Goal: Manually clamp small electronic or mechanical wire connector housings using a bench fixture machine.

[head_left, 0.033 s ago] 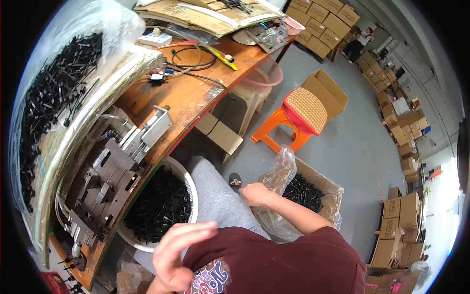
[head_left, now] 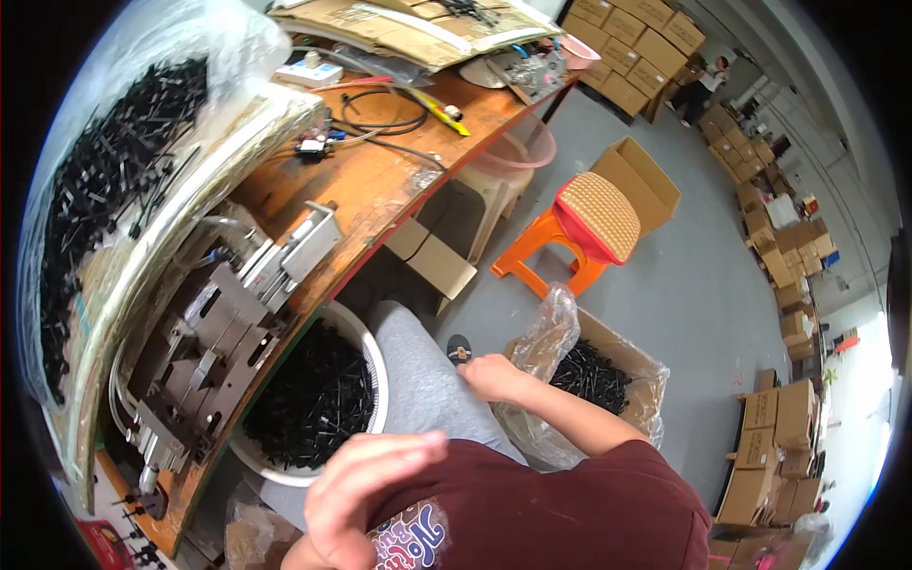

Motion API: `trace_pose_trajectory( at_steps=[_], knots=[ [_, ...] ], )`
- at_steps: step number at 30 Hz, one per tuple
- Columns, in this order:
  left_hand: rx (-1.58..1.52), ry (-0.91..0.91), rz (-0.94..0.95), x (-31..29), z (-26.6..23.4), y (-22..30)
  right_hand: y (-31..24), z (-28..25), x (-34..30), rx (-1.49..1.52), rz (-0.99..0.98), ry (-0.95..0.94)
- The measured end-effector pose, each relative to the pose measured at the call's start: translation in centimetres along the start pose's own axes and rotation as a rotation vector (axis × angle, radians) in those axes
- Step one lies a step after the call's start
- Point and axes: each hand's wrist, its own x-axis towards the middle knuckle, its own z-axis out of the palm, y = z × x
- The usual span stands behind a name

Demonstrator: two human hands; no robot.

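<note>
My left hand [head_left: 366, 494] hovers blurred at the bottom centre with its fingers spread and nothing in it. It is just beside a white basin [head_left: 377, 353] full of small black parts under the bench edge. My right hand [head_left: 489, 375] reaches out to the right over my grey-trousered knee. Its fingers are closed at the rim of a clear plastic bag [head_left: 546, 332]. That bag lines a cardboard box [head_left: 627, 353] on the floor, which holds more black parts [head_left: 589, 375].
A grey metal fixture [head_left: 214, 328] sits on the orange workbench [head_left: 380, 185], beside a big clear sack of black parts [head_left: 104, 180] and cables. An orange stool [head_left: 584, 228] and open cartons stand on the floor. Stacked boxes and a person [head_left: 703, 85] are far right.
</note>
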Motion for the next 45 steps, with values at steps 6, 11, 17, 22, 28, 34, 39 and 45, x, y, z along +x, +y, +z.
trace_pose_trajectory(
  at_steps=[6, 11, 17, 22, 28, 34, 39, 45],
  knots=[
    [-0.458, 0.653, 0.486, 2.7, 6.8, 4.3, -7.8, -9.4, 0.7, 0.224, -0.447, 0.450],
    [-0.733, 0.279, 0.427, -1.2, 1.6, 3.5, -12.6, -16.3, 1.4, 0.290, -0.814, 0.658],
    [-0.493, 0.098, 0.567, -1.5, -4.1, 2.9, -18.1, -25.4, 5.5, 0.326, -1.069, 1.023],
    [-0.485, 0.259, 0.450, -3.0, -3.4, 4.8, -19.5, -34.1, 12.7, 0.033, -0.952, 1.249],
    [-0.442, 0.251, 0.590, -3.2, -4.1, 3.9, -23.5, -40.0, 19.8, -0.488, -0.959, 0.962],
    [-0.438, 0.184, 0.563, -3.7, -5.7, 3.9, -28.0, -40.7, 21.9, -0.629, -0.749, 0.601],
    [-0.435, 0.508, 0.413, -3.8, -3.0, 6.6, -29.2, -41.2, 22.9, -0.436, -0.905, 0.499],
    [-0.355, 0.455, 0.556, -3.8, -4.2, 5.7, -31.7, -40.2, 23.2, -0.432, -1.013, 0.514]
  ],
)
